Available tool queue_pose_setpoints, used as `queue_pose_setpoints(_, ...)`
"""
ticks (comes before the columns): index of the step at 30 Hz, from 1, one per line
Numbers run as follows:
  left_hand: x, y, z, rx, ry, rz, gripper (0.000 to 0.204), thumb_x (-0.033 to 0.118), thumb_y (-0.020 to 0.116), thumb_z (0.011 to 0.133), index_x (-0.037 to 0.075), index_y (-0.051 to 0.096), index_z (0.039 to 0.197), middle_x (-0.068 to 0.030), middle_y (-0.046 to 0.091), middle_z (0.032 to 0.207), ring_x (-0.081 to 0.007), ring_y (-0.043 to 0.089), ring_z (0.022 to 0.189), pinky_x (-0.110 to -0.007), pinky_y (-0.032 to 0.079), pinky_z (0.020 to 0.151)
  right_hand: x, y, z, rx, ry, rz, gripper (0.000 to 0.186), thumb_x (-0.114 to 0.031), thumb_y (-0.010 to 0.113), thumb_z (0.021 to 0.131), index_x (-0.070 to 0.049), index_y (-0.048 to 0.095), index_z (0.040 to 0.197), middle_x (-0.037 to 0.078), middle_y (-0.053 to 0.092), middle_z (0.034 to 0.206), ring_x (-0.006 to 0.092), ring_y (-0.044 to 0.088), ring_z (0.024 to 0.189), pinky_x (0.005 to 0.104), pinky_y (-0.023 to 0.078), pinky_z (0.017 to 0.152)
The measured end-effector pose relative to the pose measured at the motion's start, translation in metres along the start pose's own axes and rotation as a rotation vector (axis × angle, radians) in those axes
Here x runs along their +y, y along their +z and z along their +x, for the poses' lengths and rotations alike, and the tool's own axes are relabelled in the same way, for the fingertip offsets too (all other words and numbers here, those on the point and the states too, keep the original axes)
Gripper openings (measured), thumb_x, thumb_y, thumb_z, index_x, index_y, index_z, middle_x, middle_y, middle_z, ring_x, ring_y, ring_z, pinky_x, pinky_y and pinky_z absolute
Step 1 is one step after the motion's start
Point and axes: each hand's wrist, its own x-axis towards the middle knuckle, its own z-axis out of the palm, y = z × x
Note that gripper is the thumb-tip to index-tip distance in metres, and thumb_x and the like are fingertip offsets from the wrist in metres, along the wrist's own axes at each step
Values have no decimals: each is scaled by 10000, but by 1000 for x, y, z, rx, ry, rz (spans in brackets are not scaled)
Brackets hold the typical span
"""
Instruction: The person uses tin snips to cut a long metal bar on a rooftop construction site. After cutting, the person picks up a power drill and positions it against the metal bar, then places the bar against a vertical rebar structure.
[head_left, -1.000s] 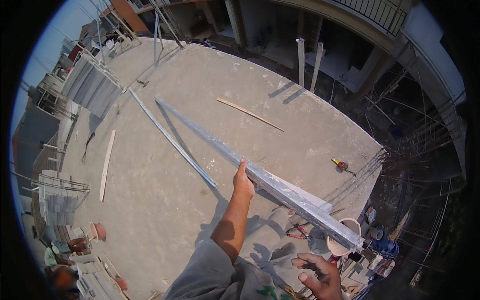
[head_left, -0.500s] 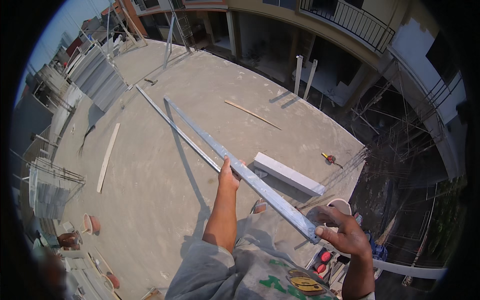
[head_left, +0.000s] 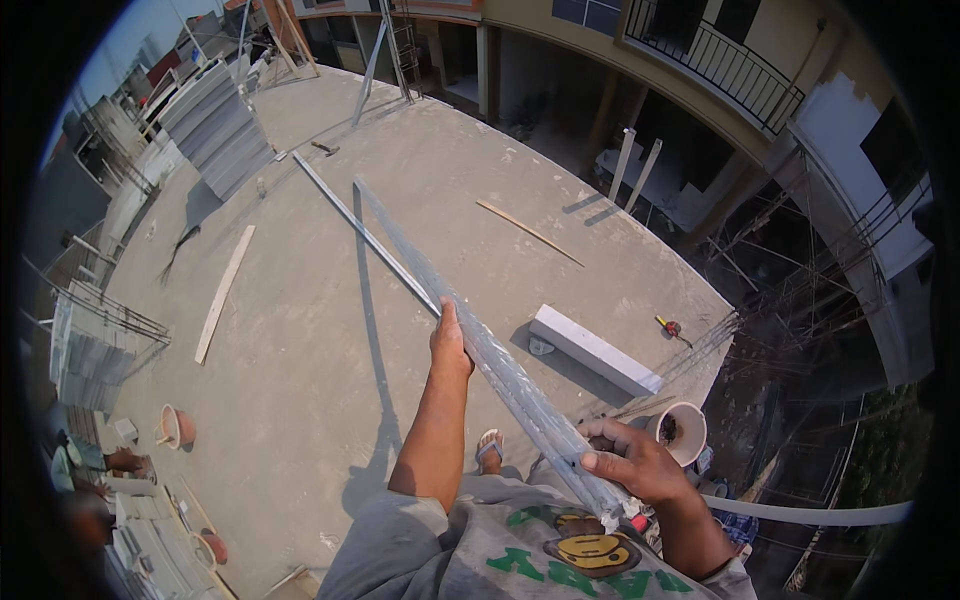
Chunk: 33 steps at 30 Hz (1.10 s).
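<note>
A long grey metal bar (head_left: 510, 380) runs slantwise across the view, from near my shirt out over the concrete floor. My left hand (head_left: 450, 342) is closed round it near the middle, thumb on top. Closer to its near end, my right hand (head_left: 640, 462) grips the right edge, thumb over the upper side. The face turned up shows lengthwise ridges and greyish-white smears. A second thin metal bar (head_left: 370, 235) lies to the left of it, partly hidden by my left hand.
A pale lightweight block (head_left: 595, 350) and a tape measure (head_left: 672, 328) lie right. A bucket (head_left: 680, 432) stands beside my right hand. Wood strips (head_left: 228, 290), a hammer (head_left: 324, 148) and stacked grey panels (head_left: 215, 130) lie about. The slab's edge (head_left: 690, 268) drops off right. Another person's hand (head_left: 122, 460) shows lower left.
The long metal bar has rolled, turning a ridged face up, and its near end has come closer to my body. My right hand has moved left and slightly up with it.
</note>
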Motion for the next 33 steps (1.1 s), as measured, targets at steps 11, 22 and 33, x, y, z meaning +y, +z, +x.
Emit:
queue_pose_setpoints(11, 30, -32, -142, -445, 193, -26, 713, 632, 406, 973, -7, 519, 1269, -122, 618, 1028, -249, 605, 974, -388, 516, 860, -25, 51, 16, -207, -73, 420, 484, -383, 621, 948, 30, 540, 1187, 80, 601, 908, 121, 579, 753, 268, 468, 653)
queue_pose_setpoints(22, 20, -13, -248, -637, 231, -137, 592, 484, 389, 1019, -26, 509, 1294, -218, 660, 1072, -284, 687, 765, -420, 618, 630, -42, 45, 1, -429, -350, 516, 691, -374, 582, 968, 73, 332, 1433, 165, 592, 1124, 186, 591, 1033, 318, 486, 865)
queue_pose_setpoints(33, 33, -13, -249, -800, 182, -302, 657, 434, 360, 1027, -134, 382, 1358, -260, 667, 1035, -398, 713, 751, -431, 644, 535, -37, 50, -16, -488, -448, 493, 763, -417, 530, 998, 97, 215, 1466, 187, 578, 1130, 206, 649, 977, 278, 572, 760)
